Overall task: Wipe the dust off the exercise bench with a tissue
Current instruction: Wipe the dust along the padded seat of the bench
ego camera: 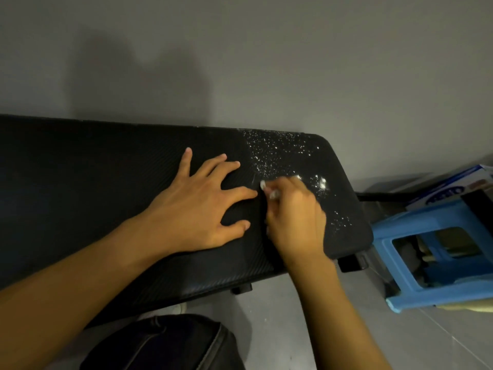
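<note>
Black padded exercise bench (133, 182), white dust (277, 150) right of centre: left hand (198, 206) lies splayed and released, probably bracing, while right hand (294, 217) is clenched around the tissue (269, 189), pressing it at the dust's edge.

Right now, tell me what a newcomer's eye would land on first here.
White dust specks scattered over the right end of the black exercise bench. Beside them, the right hand presses a crumpled tissue to the pad, while the left hand lies spread flat on the clean part.
</note>
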`<state>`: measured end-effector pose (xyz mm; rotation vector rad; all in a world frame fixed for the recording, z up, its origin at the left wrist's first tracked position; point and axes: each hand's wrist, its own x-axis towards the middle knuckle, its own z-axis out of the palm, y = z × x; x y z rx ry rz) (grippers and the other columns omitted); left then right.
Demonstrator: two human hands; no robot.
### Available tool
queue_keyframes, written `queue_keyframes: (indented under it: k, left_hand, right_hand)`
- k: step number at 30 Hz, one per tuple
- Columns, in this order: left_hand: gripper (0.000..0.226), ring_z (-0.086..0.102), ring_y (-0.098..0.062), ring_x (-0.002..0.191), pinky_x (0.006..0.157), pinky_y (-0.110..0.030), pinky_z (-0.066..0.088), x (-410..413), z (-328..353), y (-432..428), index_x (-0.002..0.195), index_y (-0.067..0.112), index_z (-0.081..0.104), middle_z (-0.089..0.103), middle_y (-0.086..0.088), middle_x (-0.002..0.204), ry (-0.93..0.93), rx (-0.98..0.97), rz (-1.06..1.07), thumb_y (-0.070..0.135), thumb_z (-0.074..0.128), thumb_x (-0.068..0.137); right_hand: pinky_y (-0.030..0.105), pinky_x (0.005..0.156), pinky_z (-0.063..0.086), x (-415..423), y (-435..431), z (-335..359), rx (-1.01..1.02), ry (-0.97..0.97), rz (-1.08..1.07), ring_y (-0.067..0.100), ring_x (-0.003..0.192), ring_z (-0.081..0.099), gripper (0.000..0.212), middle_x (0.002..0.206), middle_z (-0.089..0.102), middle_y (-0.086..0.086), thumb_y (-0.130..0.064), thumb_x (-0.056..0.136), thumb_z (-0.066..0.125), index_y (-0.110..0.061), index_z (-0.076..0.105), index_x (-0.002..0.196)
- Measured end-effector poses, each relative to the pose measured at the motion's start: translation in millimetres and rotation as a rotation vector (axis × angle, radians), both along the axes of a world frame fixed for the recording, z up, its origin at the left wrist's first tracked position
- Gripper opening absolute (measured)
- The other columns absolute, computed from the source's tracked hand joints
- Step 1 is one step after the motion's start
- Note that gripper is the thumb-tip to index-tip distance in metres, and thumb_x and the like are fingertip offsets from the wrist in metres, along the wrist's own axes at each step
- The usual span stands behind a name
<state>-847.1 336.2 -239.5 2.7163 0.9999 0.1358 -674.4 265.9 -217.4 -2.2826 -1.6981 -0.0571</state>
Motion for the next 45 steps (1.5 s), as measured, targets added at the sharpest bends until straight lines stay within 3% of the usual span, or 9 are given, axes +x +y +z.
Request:
queue_keyframes:
  k: [3,10,15,21,29,34,37,40,45]
  left_hand:
    - [0.073,-0.001,-0.024,0.157,0.119,-0.070,-0.005,-2,-1,0,0.149,0.054,0.030,0.011,-0.003,0.168,-0.028,-0.017,-0.005,0.080,0.022,0.082]
    - [0.063,0.018,-0.029,0.154,0.117,-0.074,0.004,1,-7,2,0.132,0.048,0.056,0.034,-0.008,0.159,-0.150,-0.007,-0.002,0.076,0.037,0.080]
    - [0.060,0.014,-0.027,0.155,0.118,-0.074,0.002,-1,-5,3,0.128,0.047,0.058,0.032,-0.006,0.161,-0.173,-0.022,-0.007,0.076,0.035,0.080]
    - [0.062,0.009,-0.026,0.156,0.118,-0.072,-0.002,-1,-5,2,0.128,0.047,0.056,0.027,-0.005,0.163,-0.157,-0.020,0.002,0.077,0.030,0.079]
    - [0.062,0.010,-0.023,0.156,0.120,-0.070,-0.001,-1,-4,0,0.128,0.050,0.054,0.029,-0.001,0.162,-0.177,-0.045,0.030,0.078,0.032,0.077]
    - [0.057,0.015,-0.025,0.154,0.120,-0.071,0.001,1,-6,1,0.125,0.049,0.053,0.032,-0.002,0.160,-0.201,-0.025,0.020,0.077,0.037,0.078]
    - [0.059,0.014,-0.024,0.154,0.120,-0.070,0.001,0,-7,1,0.127,0.048,0.054,0.032,-0.003,0.160,-0.205,-0.032,0.032,0.076,0.035,0.078]
    - [0.060,0.013,-0.023,0.154,0.120,-0.070,0.000,0,-5,1,0.126,0.047,0.055,0.031,-0.002,0.160,-0.206,-0.037,0.023,0.077,0.035,0.078]
    - [0.056,0.009,-0.021,0.155,0.121,-0.068,-0.004,-1,-4,1,0.125,0.048,0.054,0.028,0.002,0.161,-0.222,-0.072,0.034,0.076,0.041,0.079]
  right_hand:
    - [0.041,0.064,0.052,0,18,0,0.019,0.007,0.051,0.028,0.083,0.064,0.017,0.106,0.058,-0.002,-0.025,0.099,0.056,-0.024,0.066,0.113]
    - [0.042,0.054,0.051,-8,-40,2,0.027,0.043,0.046,0.025,0.070,0.062,0.008,0.092,0.053,-0.009,-0.037,0.098,0.058,-0.031,0.063,0.098]
    - [0.041,0.063,0.050,-9,34,-2,0.034,-0.018,0.024,0.029,0.082,0.064,0.016,0.107,0.058,-0.002,-0.026,0.099,0.056,-0.021,0.067,0.109]
    - [0.039,0.057,0.051,-10,-27,5,-0.004,0.068,0.129,0.015,0.076,0.061,0.013,0.093,0.055,-0.012,-0.038,0.099,0.055,-0.034,0.066,0.105]
    - [0.048,0.069,0.053,2,64,3,0.047,0.015,0.107,0.031,0.087,0.064,0.019,0.105,0.062,0.001,-0.027,0.099,0.055,-0.019,0.069,0.108]
    - [0.044,0.058,0.051,-8,10,3,0.035,0.062,0.171,0.023,0.074,0.061,0.016,0.088,0.055,-0.008,-0.035,0.099,0.055,-0.025,0.062,0.090]
    - [0.043,0.059,0.052,-5,-7,5,0.021,0.060,0.121,0.023,0.078,0.063,0.011,0.093,0.058,-0.008,-0.036,0.097,0.058,-0.029,0.066,0.098]
    - [0.047,0.067,0.053,3,42,0,0.029,-0.067,0.057,0.032,0.086,0.064,0.016,0.104,0.060,0.000,-0.028,0.097,0.057,-0.027,0.067,0.109]
    - [0.047,0.065,0.054,0,62,-1,0.052,0.034,0.142,0.027,0.083,0.064,0.017,0.100,0.061,-0.001,-0.027,0.099,0.056,-0.020,0.069,0.107]
